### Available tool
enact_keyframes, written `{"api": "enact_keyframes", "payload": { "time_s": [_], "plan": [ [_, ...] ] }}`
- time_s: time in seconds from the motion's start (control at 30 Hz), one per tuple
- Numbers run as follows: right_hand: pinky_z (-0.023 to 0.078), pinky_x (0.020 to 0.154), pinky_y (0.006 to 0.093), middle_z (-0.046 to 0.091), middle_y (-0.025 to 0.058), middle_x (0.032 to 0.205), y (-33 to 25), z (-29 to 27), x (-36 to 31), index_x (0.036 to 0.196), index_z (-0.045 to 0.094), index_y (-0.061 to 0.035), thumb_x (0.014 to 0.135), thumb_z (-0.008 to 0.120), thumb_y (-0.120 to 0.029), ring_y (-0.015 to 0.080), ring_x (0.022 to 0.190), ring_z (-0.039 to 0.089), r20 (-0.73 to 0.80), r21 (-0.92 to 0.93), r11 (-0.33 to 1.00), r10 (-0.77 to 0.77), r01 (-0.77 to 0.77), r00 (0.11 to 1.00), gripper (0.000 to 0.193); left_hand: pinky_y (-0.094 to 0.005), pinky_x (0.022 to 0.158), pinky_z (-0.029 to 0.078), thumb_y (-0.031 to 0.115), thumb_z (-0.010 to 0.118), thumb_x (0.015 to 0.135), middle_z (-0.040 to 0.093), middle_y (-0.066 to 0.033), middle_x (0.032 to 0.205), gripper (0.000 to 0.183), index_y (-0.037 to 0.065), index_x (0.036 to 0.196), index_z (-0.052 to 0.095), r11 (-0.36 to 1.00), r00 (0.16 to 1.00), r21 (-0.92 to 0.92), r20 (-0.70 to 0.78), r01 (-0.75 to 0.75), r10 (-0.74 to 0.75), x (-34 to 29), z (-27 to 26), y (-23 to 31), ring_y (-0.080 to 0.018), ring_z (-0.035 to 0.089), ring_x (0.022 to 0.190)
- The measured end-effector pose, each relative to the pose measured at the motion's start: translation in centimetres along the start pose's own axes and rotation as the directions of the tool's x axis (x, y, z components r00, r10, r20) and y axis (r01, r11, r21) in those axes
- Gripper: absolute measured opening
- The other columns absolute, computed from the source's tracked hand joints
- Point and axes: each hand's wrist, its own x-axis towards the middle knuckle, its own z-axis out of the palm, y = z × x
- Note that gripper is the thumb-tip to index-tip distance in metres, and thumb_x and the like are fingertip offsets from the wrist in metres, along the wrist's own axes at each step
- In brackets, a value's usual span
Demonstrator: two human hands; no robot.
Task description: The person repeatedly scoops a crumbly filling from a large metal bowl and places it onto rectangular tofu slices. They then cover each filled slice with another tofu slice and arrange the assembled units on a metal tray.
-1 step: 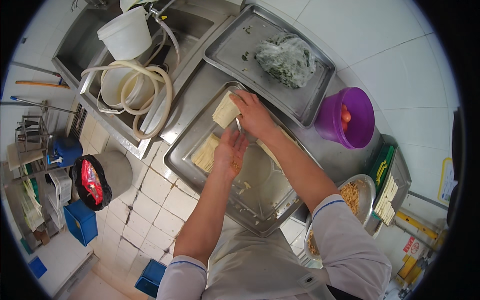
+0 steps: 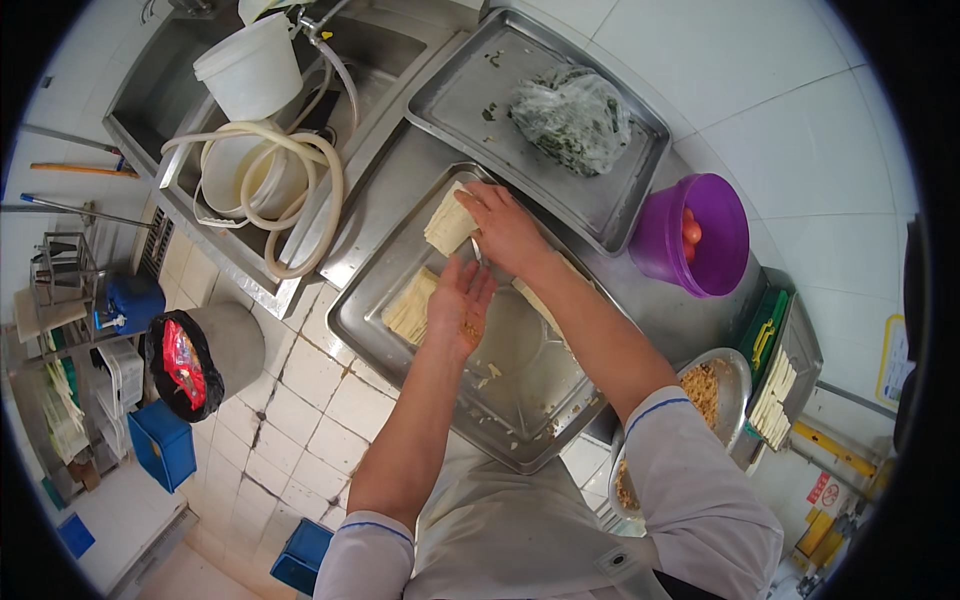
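Note:
My left hand point(image 2: 460, 305) lies palm up over a large steel tray point(image 2: 520, 430), fingers spread, with a few brownish crumbs in the palm. My right hand point(image 2: 505, 228) is just beyond it, resting against a stack of pale thin sheets point(image 2: 446, 225). It seems to pinch a thin metal utensil point(image 2: 478, 252) that points toward the left palm. A second stack of the sheets point(image 2: 408, 308) lies on the tray left of my left hand. More pale strips point(image 2: 540, 305) show beside my right forearm.
A second tray point(image 2: 470, 95) behind holds a plastic bag of greens point(image 2: 572, 118). A purple bucket point(image 2: 690, 235) with red fruit stands right, and a metal bowl of crumbly filling point(image 2: 705, 385) near my right elbow. A sink with a white bucket point(image 2: 250, 68) and hose point(image 2: 300, 190) is at left, a bin point(image 2: 200, 360) on the floor.

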Motion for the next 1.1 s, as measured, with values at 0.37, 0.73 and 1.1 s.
{"api": "enact_keyframes", "payload": {
  "time_s": [0.37, 0.73, 1.1],
  "plan": [
    [0.049, 0.103, 0.0433, 0.06, 0.0098, 0.123, 0.1, -0.4, 2.2, 0.115, 0.069, -0.006, 0.093, 0.06, -0.01, 0.0298, 0.122, 0.056, 0.156, -0.168, 0.974, -0.128, 0.154, 0.98, 0.024, -0.0438, 0.118, 0.046, 0.054, 0.05, 0.112, 0.04, -0.0201, 0.156, 0.071, 0.006, 0.161, 0.032, 0.998, 1.0, -0.068, 0.003, -0.005, 0.005, 1.0, 1.4, 2.2, -0.0319, 0.049, 0.14],
    [0.043, 0.102, 0.0407, 0.064, 0.0062, 0.116, -0.4, -1.0, 2.5, 0.114, 0.07, -0.0108, 0.092, 0.062, -0.013, 0.0261, 0.119, 0.057, 0.183, -0.299, 0.93, -0.165, 0.215, 0.969, 0.024, -0.0451, 0.122, 0.042, 0.056, 0.045, 0.113, 0.037, -0.0244, 0.159, 0.069, 0.005, 0.159, 0.036, 0.997, 0.998, -0.072, -0.055, 0.025, -0.029, 2.7, 1.2, 3.3, -0.0343, 0.044, 0.145],
    [0.047, 0.101, 0.0475, 0.066, 0.0099, 0.115, 0.5, 0.0, 2.3, 0.108, 0.066, -0.0082, 0.081, 0.08, -0.011, 0.0337, 0.118, 0.059, 0.205, -0.011, 0.998, 0.059, -0.058, 0.977, 0.03, -0.0486, 0.119, 0.048, 0.054, 0.044, 0.113, 0.046, -0.0243, 0.143, 0.064, 0.013, 0.161, 0.033, 0.999, 0.998, -0.046, -0.057, 0.02, -0.022, 2.9, 1.4, 3.6, -0.0361, 0.053, 0.136]
  ]
}}
